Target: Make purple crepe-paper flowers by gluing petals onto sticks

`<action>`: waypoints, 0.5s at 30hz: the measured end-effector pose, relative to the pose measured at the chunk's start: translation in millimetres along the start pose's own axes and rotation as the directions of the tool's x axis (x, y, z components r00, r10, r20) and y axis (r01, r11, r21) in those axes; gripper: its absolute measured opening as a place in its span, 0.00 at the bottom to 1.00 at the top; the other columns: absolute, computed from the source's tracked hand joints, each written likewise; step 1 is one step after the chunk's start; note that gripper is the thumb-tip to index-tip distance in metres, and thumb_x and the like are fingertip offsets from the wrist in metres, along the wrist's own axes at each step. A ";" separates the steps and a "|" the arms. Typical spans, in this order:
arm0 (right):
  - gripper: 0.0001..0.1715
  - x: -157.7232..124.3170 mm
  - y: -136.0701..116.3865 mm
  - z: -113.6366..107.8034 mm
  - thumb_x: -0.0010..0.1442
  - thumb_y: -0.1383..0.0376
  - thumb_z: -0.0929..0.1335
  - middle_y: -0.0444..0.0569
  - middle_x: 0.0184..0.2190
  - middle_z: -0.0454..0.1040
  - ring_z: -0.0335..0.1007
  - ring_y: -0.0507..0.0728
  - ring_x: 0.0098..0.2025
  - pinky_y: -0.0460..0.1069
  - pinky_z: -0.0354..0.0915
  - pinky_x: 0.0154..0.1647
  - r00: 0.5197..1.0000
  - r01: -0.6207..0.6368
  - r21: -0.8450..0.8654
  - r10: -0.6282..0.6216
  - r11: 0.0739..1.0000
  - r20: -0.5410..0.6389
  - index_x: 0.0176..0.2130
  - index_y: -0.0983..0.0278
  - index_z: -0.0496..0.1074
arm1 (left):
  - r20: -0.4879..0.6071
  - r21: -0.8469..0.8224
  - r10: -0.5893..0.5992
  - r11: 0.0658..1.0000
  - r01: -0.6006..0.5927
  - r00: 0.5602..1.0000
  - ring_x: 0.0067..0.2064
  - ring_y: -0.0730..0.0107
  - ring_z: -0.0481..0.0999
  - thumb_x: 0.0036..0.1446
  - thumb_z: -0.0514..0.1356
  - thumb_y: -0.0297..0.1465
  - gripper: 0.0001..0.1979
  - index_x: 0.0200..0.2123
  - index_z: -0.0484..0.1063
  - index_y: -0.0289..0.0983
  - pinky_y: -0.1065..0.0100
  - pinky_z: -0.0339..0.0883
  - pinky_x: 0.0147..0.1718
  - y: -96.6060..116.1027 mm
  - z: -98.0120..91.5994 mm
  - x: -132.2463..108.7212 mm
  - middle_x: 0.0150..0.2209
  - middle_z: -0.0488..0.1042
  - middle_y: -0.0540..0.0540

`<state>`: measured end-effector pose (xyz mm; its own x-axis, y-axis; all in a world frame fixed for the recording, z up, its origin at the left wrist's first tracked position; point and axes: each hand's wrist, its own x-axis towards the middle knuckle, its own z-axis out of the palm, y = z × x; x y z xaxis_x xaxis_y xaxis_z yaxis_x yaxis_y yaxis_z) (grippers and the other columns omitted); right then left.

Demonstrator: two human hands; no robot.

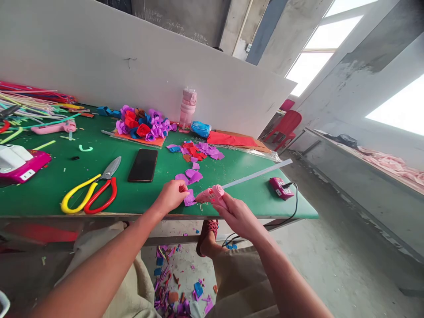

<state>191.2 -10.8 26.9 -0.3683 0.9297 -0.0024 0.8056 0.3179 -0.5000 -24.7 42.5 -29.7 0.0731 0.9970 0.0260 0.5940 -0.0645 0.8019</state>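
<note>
My right hand [236,216] is closed round the handle of a pink hot glue gun [212,194]. A long translucent glue stick [258,173] juts from its back, up and to the right. The nozzle points left, right by a purple petal [190,198]. My left hand [172,195] is closed, with thumb and fingertips pinching that petal's left edge near the table's front. Just beyond lie more loose purple petals [194,176], and behind them a pile of purple, red and blue petals [202,151].
On the green table [172,165] are scissors [96,190], a phone [143,165], finished paper flowers [145,123], a pink bottle [187,110] and a blue packet [200,129]. A magenta power socket [281,188] with a black cord sits right. Another pink glue gun [54,127] lies left.
</note>
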 end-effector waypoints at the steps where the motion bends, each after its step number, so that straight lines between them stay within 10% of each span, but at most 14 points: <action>1: 0.14 -0.1 0.3 -0.2 0.63 0.56 0.57 0.44 0.23 0.66 0.58 0.53 0.24 0.46 0.52 0.26 1.000 -0.003 0.000 0.003 1.000 -0.002 0.34 0.61 0.63 | -0.001 0.003 0.003 1.000 -0.003 1.000 0.25 0.72 0.64 0.43 0.57 0.28 0.04 0.19 0.66 0.37 0.70 0.53 0.24 -0.2 0.2 0.1 0.19 0.66 0.53; 15: 0.13 -1.0 -2.8 -1.4 0.62 0.57 0.58 0.41 0.22 0.63 0.55 0.51 0.23 0.45 0.51 0.24 1.000 0.020 0.052 -0.019 0.998 -0.020 0.31 0.62 0.61 | 0.005 0.003 0.007 1.000 -0.007 1.000 0.24 0.73 0.61 0.42 0.56 0.30 0.07 0.17 0.62 0.38 0.70 0.52 0.24 3.5 -1.6 -1.0 0.18 0.62 0.54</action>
<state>189.9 -12.3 29.5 -0.3738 0.9272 0.0243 0.7732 0.3259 -0.5440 -24.1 41.3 -26.0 0.0814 0.9963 0.0286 0.5963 -0.0717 0.7996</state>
